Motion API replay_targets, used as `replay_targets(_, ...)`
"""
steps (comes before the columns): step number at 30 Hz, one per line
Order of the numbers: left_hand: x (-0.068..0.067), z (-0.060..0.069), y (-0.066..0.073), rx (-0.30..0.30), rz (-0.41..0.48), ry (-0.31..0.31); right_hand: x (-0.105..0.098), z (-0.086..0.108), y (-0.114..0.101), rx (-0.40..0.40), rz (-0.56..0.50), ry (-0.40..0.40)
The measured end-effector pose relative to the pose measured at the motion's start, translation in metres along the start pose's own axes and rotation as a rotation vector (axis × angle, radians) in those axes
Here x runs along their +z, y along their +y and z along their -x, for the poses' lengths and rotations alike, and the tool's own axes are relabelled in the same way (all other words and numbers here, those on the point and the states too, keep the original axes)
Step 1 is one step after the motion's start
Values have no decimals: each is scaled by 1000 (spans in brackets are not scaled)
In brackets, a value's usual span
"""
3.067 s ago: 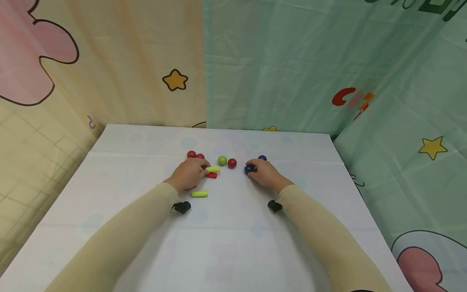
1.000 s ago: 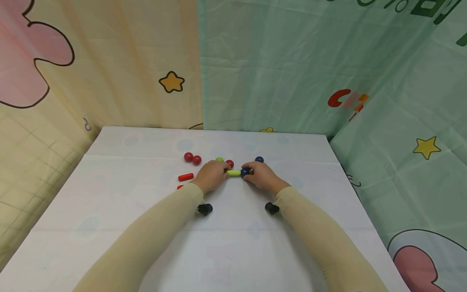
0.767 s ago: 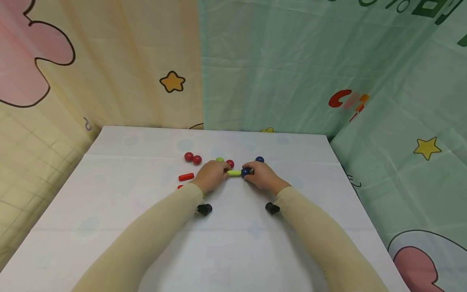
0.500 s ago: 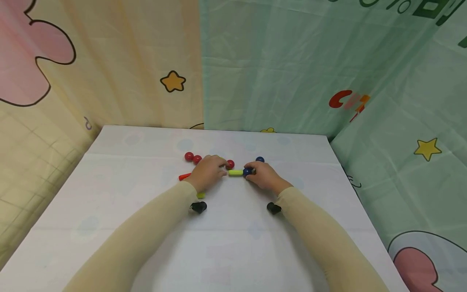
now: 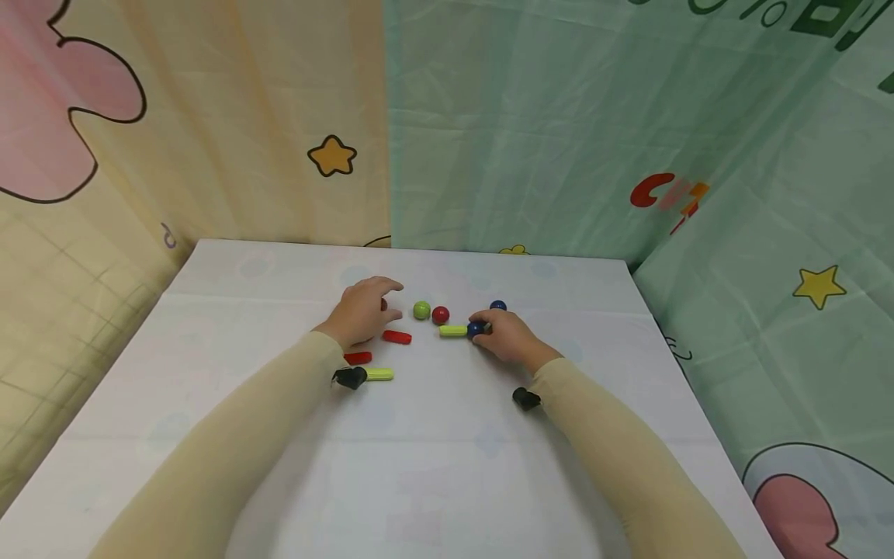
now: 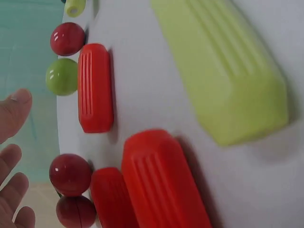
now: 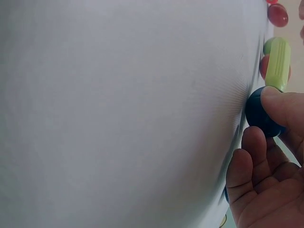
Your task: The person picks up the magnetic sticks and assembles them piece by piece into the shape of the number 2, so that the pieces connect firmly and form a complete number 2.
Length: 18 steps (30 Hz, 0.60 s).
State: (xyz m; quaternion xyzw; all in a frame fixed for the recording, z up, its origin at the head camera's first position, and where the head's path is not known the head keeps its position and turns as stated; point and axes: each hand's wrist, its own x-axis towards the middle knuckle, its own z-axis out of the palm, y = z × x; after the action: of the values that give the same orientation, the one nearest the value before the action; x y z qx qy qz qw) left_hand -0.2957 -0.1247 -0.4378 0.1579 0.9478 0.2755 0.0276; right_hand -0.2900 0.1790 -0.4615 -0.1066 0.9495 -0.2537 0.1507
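My right hand [image 5: 512,335] pinches a dark blue ball [image 5: 475,329], and a yellow-green stick [image 5: 452,331] extends from the ball's left side. In the right wrist view the thumb and a fingertip press on the blue ball [image 7: 260,113], with the green stick [image 7: 278,63] against it. My left hand [image 5: 358,312] is over the red balls at the left, thumb and fingers spread apart. In the left wrist view, two red balls [image 6: 71,174] lie beside the fingers of the left hand [image 6: 12,190], and nothing shows between the fingers.
A green ball [image 5: 421,310] and a red ball [image 5: 440,315] lie between the hands. Red sticks [image 5: 397,337] and another yellow-green stick [image 5: 379,374] lie near the left wrist. A second blue ball [image 5: 498,305] is behind the right hand. The table [image 5: 447,466] has a white cover.
My left hand let go of the yellow-green stick and moved left to the red balls. The stick now stays at the blue ball in my right hand, which has barely moved.
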Motion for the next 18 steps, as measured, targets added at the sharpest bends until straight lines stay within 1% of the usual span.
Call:
replay_targets(6, -9, 1, -19, -107, 31, -15, 0, 0, 2, 5, 8, 3)
replay_targets(8, -11, 2, -24, -132, 44, -27, 0, 0, 2, 8, 7, 2)
replay_targets(12, -13, 4, -33, -189, 106, -56, 0, -1, 3, 14, 3, 3)
replay_targets(16, -14, 5, -40, -226, 139, -86, 0, 0, 5, 7, -3, 7)
replay_targets(18, -15, 5, -42, -230, 138, -98, 0, 1, 7, 6, -9, 8)
